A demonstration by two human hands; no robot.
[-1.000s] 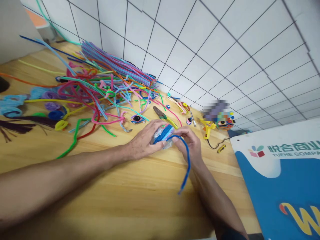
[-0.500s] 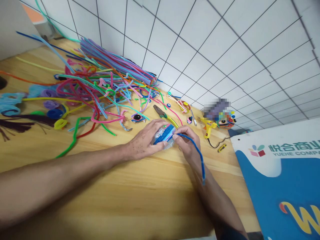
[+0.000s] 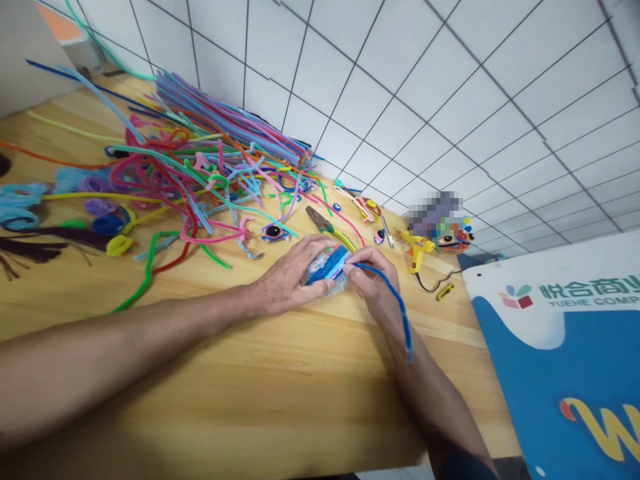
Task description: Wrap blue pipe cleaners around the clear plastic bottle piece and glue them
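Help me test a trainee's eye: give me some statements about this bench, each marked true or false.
1. The left hand holds the blue-striped piece. True.
2. The right hand holds a pen. False: it pinches a blue stem.
3. The glue gun is yellow. True.
4. The cutter lies left of the pliers. False: it lies to their right.
5. The pliers touch the glue gun. False: they lie apart.

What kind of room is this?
Maybe a craft workshop: a wooden table holds a big bundle of fuzzy craft stems, with pliers and a yellow glue gun nearby.
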